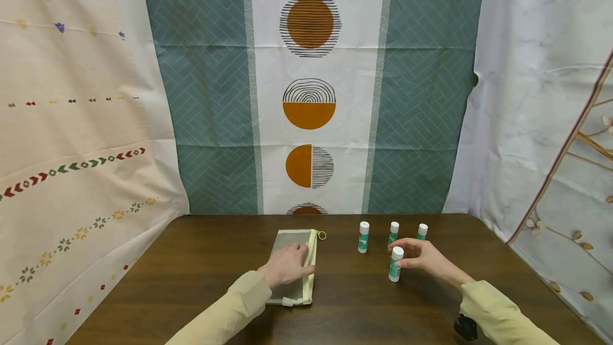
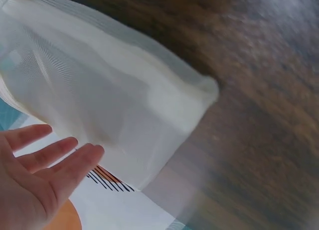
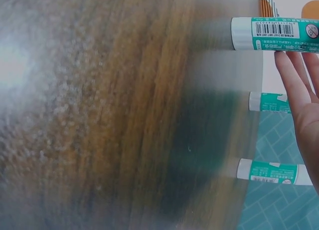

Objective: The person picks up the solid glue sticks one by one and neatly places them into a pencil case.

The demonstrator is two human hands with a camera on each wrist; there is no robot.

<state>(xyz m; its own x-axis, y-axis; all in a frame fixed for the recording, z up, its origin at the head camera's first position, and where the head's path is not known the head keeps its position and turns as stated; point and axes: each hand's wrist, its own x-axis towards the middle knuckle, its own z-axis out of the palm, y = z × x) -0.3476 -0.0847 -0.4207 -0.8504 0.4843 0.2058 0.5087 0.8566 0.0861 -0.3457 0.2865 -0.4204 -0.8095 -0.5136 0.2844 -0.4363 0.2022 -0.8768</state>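
At the near edge of the view, two pale yellow sleeves (image 1: pixel 503 313) reach in over a dark brown wood-grained surface (image 1: pixel 354 307), a small black object (image 1: pixel 465 327) showing beside the right cuff. The left hand (image 1: pixel 286 265) is over a flat, whitish see-through mesh pouch with a pale yellow zip edge (image 1: pixel 298 290); its grip is spread, fingers extended and apart, and whether they touch the mesh I cannot tell. The pouch lies on the surface, with a small yellow ring (image 1: pixel 321 235) at its far right corner.

To the right of the pouch, the right hand (image 1: pixel 423 258) pinches a white-capped cylindrical tube with a green-and-white label (image 1: pixel 395 265) between fingers and thumb, near the cap. This tube stands nearly upright; whether its base meets the surface is unclear. The right wrist view shows a barcode (image 3: pixel 275 30) on its label.

Farther back, three similar white-and-green tubes (image 1: pixel 363 237) stand upright in a loose row, well apart from the pouch, two of them partly behind the right hand. Beyond the surface hangs a teal and white cloth with orange-brown circles (image 1: pixel 310 105).
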